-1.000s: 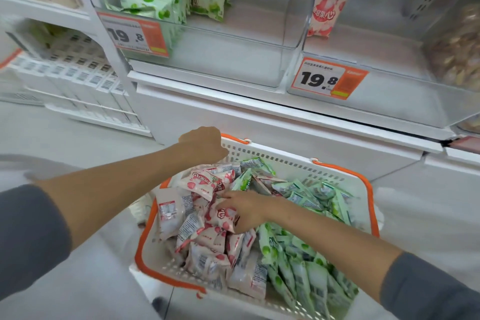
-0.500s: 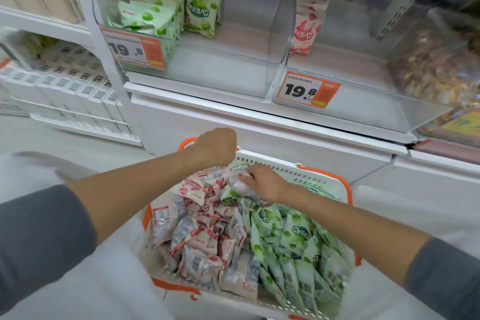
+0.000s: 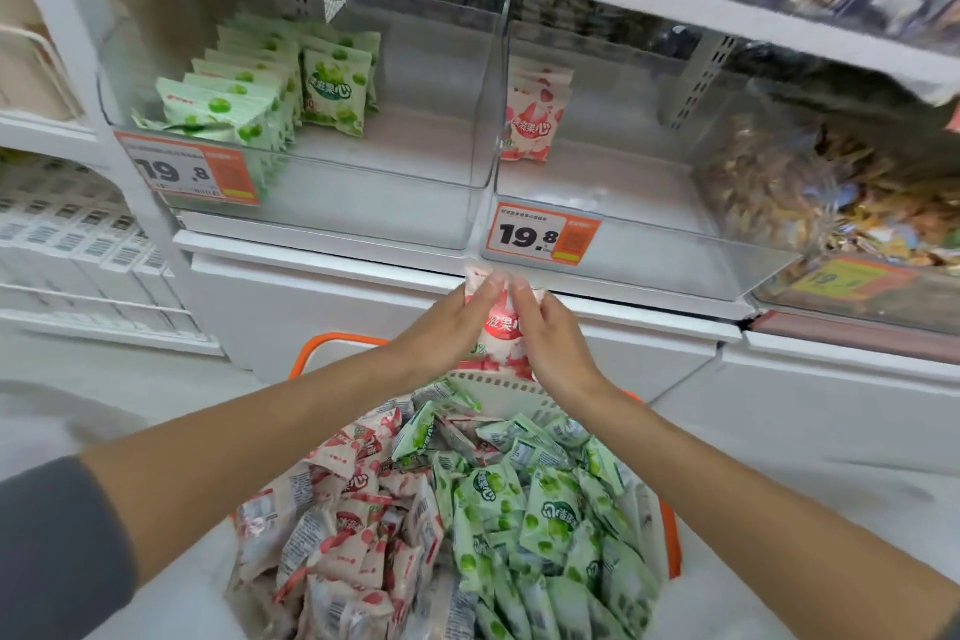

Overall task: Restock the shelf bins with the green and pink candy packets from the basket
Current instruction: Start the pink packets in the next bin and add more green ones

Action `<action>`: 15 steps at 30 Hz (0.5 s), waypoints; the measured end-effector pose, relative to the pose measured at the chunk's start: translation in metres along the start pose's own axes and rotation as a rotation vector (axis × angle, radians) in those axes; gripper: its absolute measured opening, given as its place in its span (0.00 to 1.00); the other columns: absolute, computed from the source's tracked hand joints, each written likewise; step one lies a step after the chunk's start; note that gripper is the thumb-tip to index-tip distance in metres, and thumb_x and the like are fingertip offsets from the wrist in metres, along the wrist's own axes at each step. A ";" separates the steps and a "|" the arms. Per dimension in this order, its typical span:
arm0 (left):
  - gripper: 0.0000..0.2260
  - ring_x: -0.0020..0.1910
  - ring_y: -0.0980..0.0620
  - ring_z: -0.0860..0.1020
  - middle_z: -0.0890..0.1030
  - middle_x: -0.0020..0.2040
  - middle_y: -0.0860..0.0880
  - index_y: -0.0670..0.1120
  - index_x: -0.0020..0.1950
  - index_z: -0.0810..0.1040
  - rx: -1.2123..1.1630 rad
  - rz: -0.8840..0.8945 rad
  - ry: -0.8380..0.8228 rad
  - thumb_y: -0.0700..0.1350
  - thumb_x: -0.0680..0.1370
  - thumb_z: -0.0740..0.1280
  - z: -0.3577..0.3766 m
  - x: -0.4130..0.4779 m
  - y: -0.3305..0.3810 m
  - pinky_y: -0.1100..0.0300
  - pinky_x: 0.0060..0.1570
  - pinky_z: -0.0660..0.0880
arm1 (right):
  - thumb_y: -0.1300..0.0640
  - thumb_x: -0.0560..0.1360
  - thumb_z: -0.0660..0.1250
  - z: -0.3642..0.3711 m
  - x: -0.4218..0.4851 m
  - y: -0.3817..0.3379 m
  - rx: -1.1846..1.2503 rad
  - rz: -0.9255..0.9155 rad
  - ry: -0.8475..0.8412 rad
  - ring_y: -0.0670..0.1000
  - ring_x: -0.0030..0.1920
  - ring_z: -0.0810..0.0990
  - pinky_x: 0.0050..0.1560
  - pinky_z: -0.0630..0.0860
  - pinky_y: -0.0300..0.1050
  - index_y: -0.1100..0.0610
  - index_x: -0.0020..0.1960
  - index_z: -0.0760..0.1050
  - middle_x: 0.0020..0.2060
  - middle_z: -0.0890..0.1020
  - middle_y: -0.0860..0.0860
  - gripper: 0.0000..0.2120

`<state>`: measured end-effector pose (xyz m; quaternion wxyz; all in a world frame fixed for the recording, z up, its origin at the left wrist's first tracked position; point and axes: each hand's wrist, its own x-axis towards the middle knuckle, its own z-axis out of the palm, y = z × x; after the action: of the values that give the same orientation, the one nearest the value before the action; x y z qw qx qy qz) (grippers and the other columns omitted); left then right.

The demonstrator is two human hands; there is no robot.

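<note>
up from the white, orange-rimmed plastic basket (image 3: 488,382) since before, left hand (image 3: 447,322) and right hand (image 3: 556,343) pinch one pink candy packet (image 3: 501,327) below the clear plastic right bin (image 3: 649,255); nearly all restocking seems to remain.

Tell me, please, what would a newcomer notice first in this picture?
The left hand and right hand hold one pink candy packet together at the centre, above the far rim of the basket. Below, it is heaped, loose pink packets on its left, loose green packets on its right. On the shelf, the right clear bin holds only a few standing pink packets.
</note>
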<state>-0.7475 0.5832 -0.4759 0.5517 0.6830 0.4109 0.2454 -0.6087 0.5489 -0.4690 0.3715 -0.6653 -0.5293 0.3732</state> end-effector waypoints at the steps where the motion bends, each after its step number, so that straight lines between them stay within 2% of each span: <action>1: 0.28 0.64 0.58 0.73 0.76 0.65 0.57 0.54 0.69 0.73 0.018 0.013 0.110 0.67 0.80 0.46 0.005 0.002 0.001 0.58 0.64 0.68 | 0.39 0.80 0.54 0.002 -0.001 -0.001 0.019 -0.051 0.053 0.42 0.30 0.71 0.34 0.69 0.40 0.57 0.41 0.70 0.31 0.73 0.46 0.22; 2: 0.27 0.55 0.56 0.79 0.83 0.55 0.54 0.52 0.60 0.79 0.025 0.035 0.227 0.67 0.80 0.48 0.011 0.004 0.003 0.57 0.56 0.74 | 0.40 0.80 0.55 0.003 -0.002 -0.003 0.052 -0.102 0.096 0.44 0.29 0.71 0.32 0.70 0.42 0.58 0.42 0.69 0.30 0.71 0.47 0.22; 3: 0.26 0.44 0.54 0.81 0.84 0.42 0.53 0.49 0.50 0.81 0.025 0.056 0.345 0.65 0.80 0.50 0.015 0.006 0.007 0.56 0.45 0.76 | 0.41 0.80 0.56 0.004 -0.002 -0.006 0.087 -0.134 0.129 0.45 0.28 0.72 0.30 0.71 0.42 0.60 0.44 0.70 0.30 0.72 0.49 0.22; 4: 0.25 0.35 0.54 0.79 0.81 0.33 0.53 0.49 0.41 0.79 0.031 0.078 0.450 0.64 0.80 0.52 0.017 0.008 0.008 0.57 0.37 0.73 | 0.42 0.80 0.57 0.004 -0.001 -0.011 0.117 -0.146 0.160 0.45 0.28 0.72 0.29 0.71 0.40 0.62 0.45 0.70 0.31 0.73 0.50 0.22; 5: 0.24 0.30 0.56 0.76 0.78 0.28 0.55 0.49 0.37 0.76 0.038 0.105 0.521 0.63 0.80 0.53 0.019 0.010 0.009 0.58 0.32 0.69 | 0.44 0.80 0.58 0.004 0.000 -0.013 0.139 -0.152 0.191 0.44 0.26 0.72 0.27 0.69 0.36 0.63 0.45 0.69 0.30 0.73 0.52 0.21; 7: 0.22 0.28 0.59 0.74 0.76 0.26 0.56 0.50 0.37 0.76 0.042 0.140 0.586 0.62 0.80 0.53 0.021 0.011 0.012 0.62 0.30 0.66 | 0.46 0.80 0.60 0.002 0.004 -0.018 0.166 -0.148 0.231 0.44 0.26 0.72 0.27 0.68 0.34 0.65 0.44 0.69 0.30 0.74 0.58 0.20; 9: 0.21 0.30 0.60 0.76 0.77 0.28 0.54 0.49 0.41 0.79 0.056 0.144 0.621 0.60 0.81 0.54 0.020 0.014 0.015 0.62 0.30 0.68 | 0.45 0.80 0.60 0.000 0.009 -0.022 0.169 -0.140 0.206 0.49 0.31 0.75 0.30 0.71 0.38 0.67 0.46 0.71 0.36 0.78 0.64 0.23; 12: 0.22 0.34 0.52 0.78 0.79 0.31 0.53 0.50 0.38 0.77 0.146 0.126 0.636 0.61 0.81 0.54 0.006 0.019 0.025 0.58 0.33 0.69 | 0.39 0.77 0.62 -0.006 0.013 -0.033 0.146 -0.112 0.054 0.53 0.38 0.80 0.40 0.77 0.48 0.62 0.54 0.74 0.44 0.82 0.60 0.25; 14: 0.29 0.38 0.50 0.79 0.81 0.36 0.52 0.49 0.41 0.79 0.220 0.113 0.577 0.68 0.79 0.49 -0.011 0.024 0.041 0.56 0.38 0.73 | 0.46 0.76 0.67 -0.019 0.017 -0.044 0.160 -0.115 0.006 0.47 0.42 0.82 0.44 0.80 0.47 0.59 0.57 0.74 0.48 0.83 0.56 0.19; 15: 0.33 0.41 0.49 0.79 0.81 0.38 0.51 0.48 0.43 0.80 0.253 0.097 0.575 0.71 0.76 0.46 -0.021 0.028 0.050 0.54 0.41 0.74 | 0.52 0.77 0.69 -0.029 0.022 -0.052 0.203 -0.129 0.017 0.44 0.41 0.82 0.41 0.80 0.42 0.61 0.57 0.74 0.48 0.83 0.56 0.15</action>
<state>-0.7343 0.6159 -0.4253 0.3112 0.6677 0.5443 0.4014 -0.6016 0.5762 -0.4125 0.4648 -0.5919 -0.5272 0.3945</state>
